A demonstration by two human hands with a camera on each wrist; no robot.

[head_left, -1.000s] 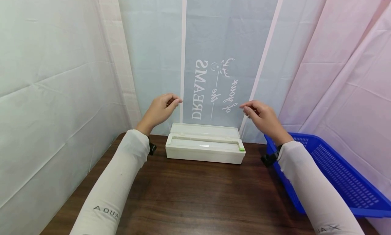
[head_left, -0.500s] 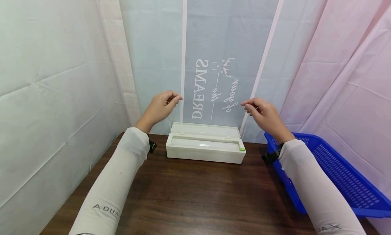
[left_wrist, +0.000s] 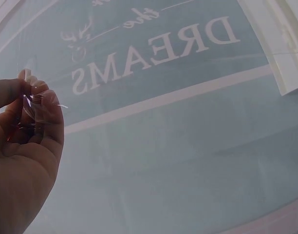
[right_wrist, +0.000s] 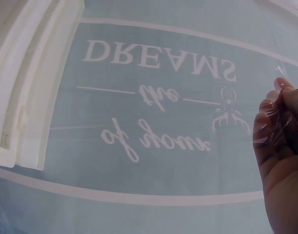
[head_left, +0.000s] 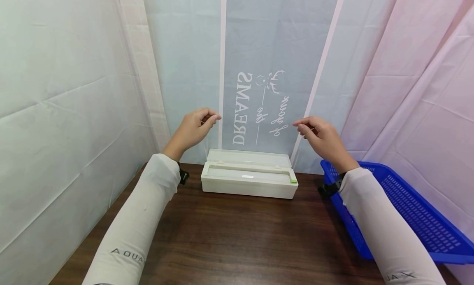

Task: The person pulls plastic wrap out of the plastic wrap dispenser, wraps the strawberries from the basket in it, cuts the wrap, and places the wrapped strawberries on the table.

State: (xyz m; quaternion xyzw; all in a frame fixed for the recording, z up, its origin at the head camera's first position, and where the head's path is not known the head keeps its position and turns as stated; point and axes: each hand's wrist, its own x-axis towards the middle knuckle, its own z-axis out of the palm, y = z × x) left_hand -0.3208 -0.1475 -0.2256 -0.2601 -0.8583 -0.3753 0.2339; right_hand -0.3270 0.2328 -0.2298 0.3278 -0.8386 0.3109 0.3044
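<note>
Both hands are raised above and behind a white cling film dispenser [head_left: 248, 189], whose lid [head_left: 248, 156] stands open at the back. My left hand [head_left: 192, 130] pinches clear cling film [left_wrist: 41, 108] between thumb and curled fingers; crinkled film glints there in the left wrist view. My right hand [head_left: 323, 140] pinches the film's other corner, and shiny folds show at its fingers in the right wrist view. Between the hands the film is nearly invisible, with faint creases crossing the printed backdrop. A small green cutter slider [head_left: 293, 181] sits at the dispenser's right end.
A blue perforated basket [head_left: 414, 211] stands at the right, partly under my right forearm. The dispenser rests on a dark wooden table [head_left: 237, 235]. Hanging cloth [head_left: 74, 91] encloses the left, back and right; the back sheet carries mirrored lettering.
Both hands have risen slightly, still pinching the film. The dispenser and basket stay where they were.
</note>
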